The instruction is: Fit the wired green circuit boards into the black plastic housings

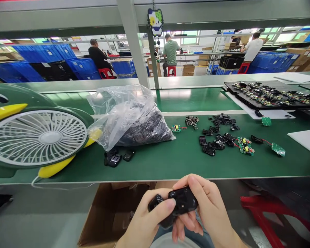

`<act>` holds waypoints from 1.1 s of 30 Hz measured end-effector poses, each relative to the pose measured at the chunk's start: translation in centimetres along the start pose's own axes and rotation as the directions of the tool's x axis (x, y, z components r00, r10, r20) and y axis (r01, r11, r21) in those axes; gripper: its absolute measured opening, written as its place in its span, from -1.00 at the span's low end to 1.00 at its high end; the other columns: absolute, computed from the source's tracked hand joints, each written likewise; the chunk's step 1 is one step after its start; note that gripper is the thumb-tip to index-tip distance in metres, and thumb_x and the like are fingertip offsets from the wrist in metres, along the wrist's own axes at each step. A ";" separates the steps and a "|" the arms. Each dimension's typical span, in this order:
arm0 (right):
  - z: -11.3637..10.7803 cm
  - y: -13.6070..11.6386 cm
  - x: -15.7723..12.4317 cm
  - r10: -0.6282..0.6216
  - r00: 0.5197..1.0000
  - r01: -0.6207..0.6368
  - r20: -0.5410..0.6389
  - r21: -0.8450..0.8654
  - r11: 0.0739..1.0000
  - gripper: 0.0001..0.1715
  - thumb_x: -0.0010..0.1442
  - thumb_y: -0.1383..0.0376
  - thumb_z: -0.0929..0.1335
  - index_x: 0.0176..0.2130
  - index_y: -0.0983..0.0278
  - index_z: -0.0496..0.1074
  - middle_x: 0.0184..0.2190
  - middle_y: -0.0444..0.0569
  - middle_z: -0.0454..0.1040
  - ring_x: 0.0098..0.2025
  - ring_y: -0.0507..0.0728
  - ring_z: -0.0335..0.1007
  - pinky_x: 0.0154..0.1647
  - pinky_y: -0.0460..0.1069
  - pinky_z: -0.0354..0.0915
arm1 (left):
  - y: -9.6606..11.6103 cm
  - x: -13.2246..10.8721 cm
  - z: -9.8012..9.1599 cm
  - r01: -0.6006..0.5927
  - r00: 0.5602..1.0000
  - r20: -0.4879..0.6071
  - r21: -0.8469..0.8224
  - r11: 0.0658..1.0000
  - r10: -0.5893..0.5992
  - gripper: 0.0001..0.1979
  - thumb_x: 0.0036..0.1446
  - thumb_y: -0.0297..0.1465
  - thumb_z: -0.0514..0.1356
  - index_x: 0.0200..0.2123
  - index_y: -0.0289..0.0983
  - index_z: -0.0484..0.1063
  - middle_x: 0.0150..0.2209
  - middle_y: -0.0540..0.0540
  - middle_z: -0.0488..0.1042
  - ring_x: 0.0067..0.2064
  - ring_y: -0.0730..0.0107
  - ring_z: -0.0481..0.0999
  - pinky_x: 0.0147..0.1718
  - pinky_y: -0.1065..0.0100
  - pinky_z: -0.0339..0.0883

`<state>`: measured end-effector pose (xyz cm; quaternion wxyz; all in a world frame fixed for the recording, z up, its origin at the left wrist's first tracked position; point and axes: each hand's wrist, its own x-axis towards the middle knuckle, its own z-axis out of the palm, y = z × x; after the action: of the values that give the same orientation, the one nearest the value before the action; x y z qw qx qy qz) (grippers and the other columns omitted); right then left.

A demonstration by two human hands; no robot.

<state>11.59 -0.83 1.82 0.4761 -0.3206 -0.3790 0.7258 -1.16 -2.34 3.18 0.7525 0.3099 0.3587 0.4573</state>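
Both hands are in front of the bench's near edge, close together. My left hand (147, 217) is closed around glossy black plastic shells (155, 203), its thumb pressed on top. Fingers and thumb of my right hand (209, 203) grip another glossy black plastic shell (184, 201), which touches the ones in my left hand. How many pieces the left hand holds is partly hidden by the fingers. On the bench ahead, loose black shells (113, 160) lie by a clear plastic bag (144, 127) full of dark parts.
A penguin-shaped fan (51, 137) stands at left. To the right lie small black parts (222, 120), black covers (209, 150) and green circuit boards (245, 146). A black tray (274, 94) holds wired assemblies. Below are a cardboard box (93, 220) and a red stool (263, 213). Several people sit beyond.
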 end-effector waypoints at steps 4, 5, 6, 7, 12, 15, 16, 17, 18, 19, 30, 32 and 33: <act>0.2 0.1 -0.2 -0.006 1.000 0.006 -0.002 0.065 0.998 -0.48 0.25 -0.06 0.23 -0.27 0.34 0.43 -0.80 -0.20 0.28 -0.82 -0.08 0.13 -0.85 -0.25 0.03 | -0.3 -0.2 -0.9 0.016 0.999 -0.035 -0.044 0.999 -0.018 -0.72 -0.02 -0.20 0.36 -0.35 -0.31 0.54 -0.72 -0.01 0.45 -0.68 0.36 0.45 -0.71 0.47 0.30; 0.2 0.1 -0.3 -0.014 1.000 0.014 -0.003 0.068 0.998 -0.48 0.25 -0.06 0.23 -0.27 0.34 0.44 -0.80 -0.20 0.29 -0.83 -0.09 0.12 -0.85 -0.25 0.04 | -0.5 -0.3 -1.1 0.018 0.999 -0.041 -0.045 0.999 -0.020 -0.71 -0.01 -0.20 0.36 -0.32 -0.31 0.54 -0.70 -0.02 0.46 -0.67 0.35 0.47 -0.72 0.48 0.31; 0.1 0.2 -0.3 -0.021 1.000 0.021 -0.005 0.068 0.997 -0.48 0.25 -0.05 0.24 -0.27 0.34 0.44 -0.79 -0.20 0.29 -0.83 -0.10 0.12 -0.85 -0.25 0.05 | -0.6 -0.3 -1.4 0.018 0.999 -0.039 -0.046 0.999 -0.020 -0.70 0.00 -0.21 0.36 -0.30 -0.31 0.53 -0.69 -0.03 0.47 -0.66 0.35 0.47 -0.72 0.49 0.31; 0.1 0.3 -0.2 -0.023 1.000 0.023 -0.001 0.067 0.998 -0.48 0.25 -0.05 0.24 -0.27 0.34 0.45 -0.79 -0.19 0.30 -0.83 -0.10 0.11 -0.85 -0.25 0.04 | -0.7 -0.3 -1.5 0.016 0.999 -0.029 -0.048 0.999 -0.017 -0.71 0.01 -0.21 0.35 -0.29 -0.31 0.53 -0.68 -0.03 0.48 -0.65 0.35 0.48 -0.72 0.49 0.31; -0.3 0.0 -0.2 -0.004 1.000 0.004 -0.020 0.023 1.000 -0.55 0.14 -0.01 0.37 -0.24 0.34 0.50 -0.77 -0.19 0.33 -0.82 -0.12 0.10 -0.85 -0.27 0.02 | -1.4 0.9 -1.7 -0.027 0.990 0.132 -0.126 0.992 0.044 -0.71 0.14 -0.20 0.25 -0.22 -0.32 0.50 -0.64 -0.05 0.48 -0.64 0.40 0.47 -0.70 0.52 0.30; -1.0 -0.4 -0.2 -0.051 0.977 0.065 -0.206 0.062 0.996 -0.62 0.11 0.06 0.42 -0.22 0.30 0.51 -0.77 -0.22 0.33 -0.82 -0.13 0.12 -0.84 -0.28 0.04 | -1.6 1.9 -1.6 -0.004 0.972 0.229 -0.231 0.973 0.058 -0.50 0.18 -0.01 0.10 -0.11 -0.33 0.46 -0.54 -0.12 0.53 -0.63 0.41 0.45 -0.75 0.53 0.28; -1.4 -0.5 -0.1 -0.088 0.961 0.115 -0.263 0.086 0.990 -0.64 0.12 0.07 0.42 -0.20 0.27 0.51 -0.76 -0.23 0.32 -0.81 -0.12 0.14 -0.85 -0.28 0.05 | -1.5 2.1 -1.5 0.016 0.971 0.233 -0.258 0.966 0.046 -0.45 0.18 0.04 0.06 -0.10 -0.34 0.45 -0.51 -0.13 0.54 -0.63 0.43 0.45 -0.75 0.53 0.28; -1.7 -0.6 0.0 -0.129 0.944 0.167 -0.304 0.103 0.980 -0.65 0.13 0.08 0.41 -0.17 0.25 0.51 -0.74 -0.23 0.32 -0.80 -0.11 0.17 -0.86 -0.28 0.07 | -1.4 2.3 -1.5 0.038 0.975 0.221 -0.280 0.959 0.026 -0.43 0.19 0.05 0.02 -0.11 -0.34 0.44 -0.49 -0.12 0.54 -0.62 0.44 0.44 -0.75 0.53 0.29; -2.1 -0.6 0.2 -0.165 0.927 0.213 -0.336 0.110 0.971 -0.66 0.13 0.10 0.41 -0.14 0.24 0.50 -0.72 -0.23 0.32 -0.78 -0.09 0.20 -0.86 -0.27 0.08 | -1.2 2.3 -1.4 0.062 0.979 0.203 -0.298 0.953 0.000 -0.44 0.21 0.05 -0.01 -0.15 -0.34 0.44 -0.49 -0.11 0.53 -0.62 0.45 0.44 -0.73 0.52 0.30; -2.5 -0.6 0.3 -0.194 0.913 0.248 -0.360 0.109 0.963 -0.66 0.13 0.12 0.41 -0.12 0.22 0.50 -0.69 -0.22 0.33 -0.76 -0.08 0.22 -0.86 -0.27 0.10 | -0.9 2.4 -1.3 0.084 0.983 0.184 -0.319 0.944 -0.025 -0.45 0.23 0.03 -0.04 -0.19 -0.34 0.44 -0.50 -0.09 0.51 -0.61 0.46 0.44 -0.72 0.52 0.31; -2.7 0.3 0.5 -0.194 0.910 0.236 -0.366 0.075 0.969 -0.69 0.18 0.19 0.39 -0.06 0.19 0.48 -0.61 -0.18 0.36 -0.66 -0.07 0.27 -0.76 -0.23 0.22 | -0.7 2.7 -0.1 0.061 0.998 0.053 -0.524 0.850 -0.038 -0.37 0.33 -0.08 -0.26 -0.45 -0.35 0.40 -0.48 -0.08 0.42 -0.52 0.41 0.51 -0.61 0.45 0.43; -2.8 0.3 0.7 -0.195 0.913 0.236 -0.359 0.071 0.969 -0.70 0.18 0.20 0.38 -0.06 0.19 0.48 -0.60 -0.18 0.36 -0.65 -0.07 0.27 -0.76 -0.23 0.21 | -0.8 2.6 0.0 0.057 0.997 0.071 -0.527 0.848 -0.023 -0.38 0.33 -0.07 -0.24 -0.43 -0.35 0.41 -0.47 -0.08 0.43 -0.51 0.40 0.52 -0.61 0.45 0.43; -2.9 0.4 0.8 -0.206 0.914 0.244 -0.349 0.066 0.968 -0.70 0.19 0.20 0.38 -0.06 0.19 0.48 -0.60 -0.18 0.36 -0.65 -0.06 0.27 -0.77 -0.23 0.20 | -0.8 2.6 0.1 0.056 0.996 0.086 -0.528 0.847 -0.012 -0.39 0.33 -0.07 -0.21 -0.43 -0.35 0.42 -0.46 -0.09 0.44 -0.51 0.39 0.52 -0.61 0.45 0.43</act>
<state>13.54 0.51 -0.04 0.6314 -0.3690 -0.2857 0.6194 0.06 -0.31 1.95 0.8303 0.1018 0.1942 0.5124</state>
